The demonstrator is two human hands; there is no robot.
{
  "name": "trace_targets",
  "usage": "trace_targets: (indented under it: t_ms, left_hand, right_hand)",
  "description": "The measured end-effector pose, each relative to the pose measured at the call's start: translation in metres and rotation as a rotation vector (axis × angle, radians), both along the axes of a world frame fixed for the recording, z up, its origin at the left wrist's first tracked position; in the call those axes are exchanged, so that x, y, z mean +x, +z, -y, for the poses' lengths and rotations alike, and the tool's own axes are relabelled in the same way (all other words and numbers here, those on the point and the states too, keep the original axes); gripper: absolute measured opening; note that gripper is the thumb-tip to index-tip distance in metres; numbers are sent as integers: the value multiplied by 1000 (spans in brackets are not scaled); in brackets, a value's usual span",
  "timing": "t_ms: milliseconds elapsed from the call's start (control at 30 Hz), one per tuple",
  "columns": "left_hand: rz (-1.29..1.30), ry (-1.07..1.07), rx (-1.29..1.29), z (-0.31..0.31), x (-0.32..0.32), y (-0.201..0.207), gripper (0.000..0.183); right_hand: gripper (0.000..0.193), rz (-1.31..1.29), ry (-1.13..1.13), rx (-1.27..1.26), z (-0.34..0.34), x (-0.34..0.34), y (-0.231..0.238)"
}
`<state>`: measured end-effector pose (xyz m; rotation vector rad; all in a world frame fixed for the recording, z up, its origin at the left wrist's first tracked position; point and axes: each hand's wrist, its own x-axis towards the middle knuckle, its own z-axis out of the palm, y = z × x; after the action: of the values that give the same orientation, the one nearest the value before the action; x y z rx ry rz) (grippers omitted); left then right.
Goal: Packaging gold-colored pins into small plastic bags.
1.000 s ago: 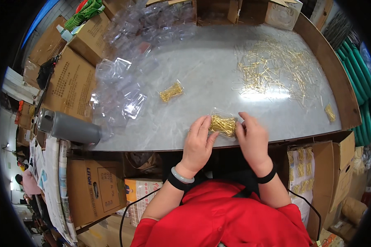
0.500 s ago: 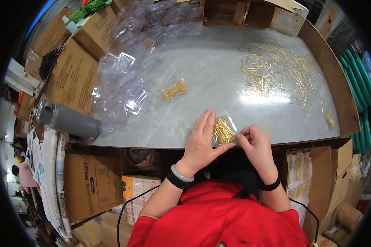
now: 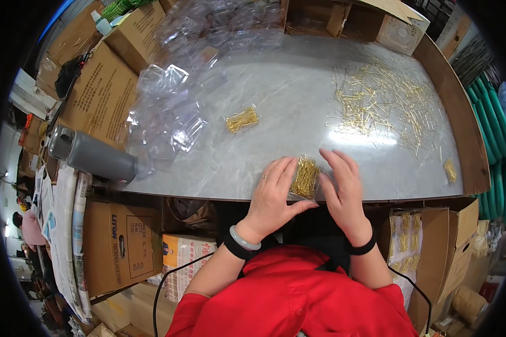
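Observation:
Between my hands, at the table's near edge, lies a small clear plastic box (image 3: 303,195) packed with gold wire hooks (image 3: 305,175). My left hand (image 3: 272,191) is curved round the box's left side, fingers together along it and thumb at its near edge. At the right side, my right hand (image 3: 343,194) has its fingers apart, with the thumb close to the box. Another bundle of gold hooks (image 3: 242,119) in clear plastic lies farther left, and loose gold hooks (image 3: 376,101) are scattered at the far right. One small gold bundle (image 3: 450,170) sits near the right edge.
Many clear plastic boxes (image 3: 174,112) are heaped on the grey table (image 3: 287,84) at left. A grey bottle (image 3: 98,157) lies beside them. Cardboard cartons (image 3: 98,84) line the left side, and a cardboard wall (image 3: 452,112) bounds the right. An open carton (image 3: 433,236) below right holds gold packs.
My right hand has gone from a pinch at the box's near right corner to spread fingers beside it. The hooks look more upright and evenly lined up. The view has shifted slightly.

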<state>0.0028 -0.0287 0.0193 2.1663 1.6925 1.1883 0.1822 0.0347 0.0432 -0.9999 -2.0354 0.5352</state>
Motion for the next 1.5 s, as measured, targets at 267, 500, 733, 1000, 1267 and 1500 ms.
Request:
trace_targets:
  t_ms: [267, 500, 733, 1000, 1267, 1500]
  left_hand:
    - [1, -45, -21, -5, -6, -3, 84]
    - [-100, -72, -76, -2, -5, 2, 82]
    - [-216, -41, -54, -4, 0, -4, 83]
    - [-134, -22, -64, -3, 2, -5, 95]
    - [-120, -28, -89, -2, -2, -6, 102]
    - [212, -165, -105, 27, -17, 92, 84]
  right_hand:
    - [43, -12, 39, -41, -2, 3, -17]
    - [40, 131, 134, 145, -13, -11, -16]
    - [39, 40, 48, 25, 2, -14, -21]
    - [62, 15, 0, -45, 4, -12, -13]
    - [67, 177, -28, 27, -4, -13, -12]
    - [67, 188, -129, 173, -1, -18, -33]
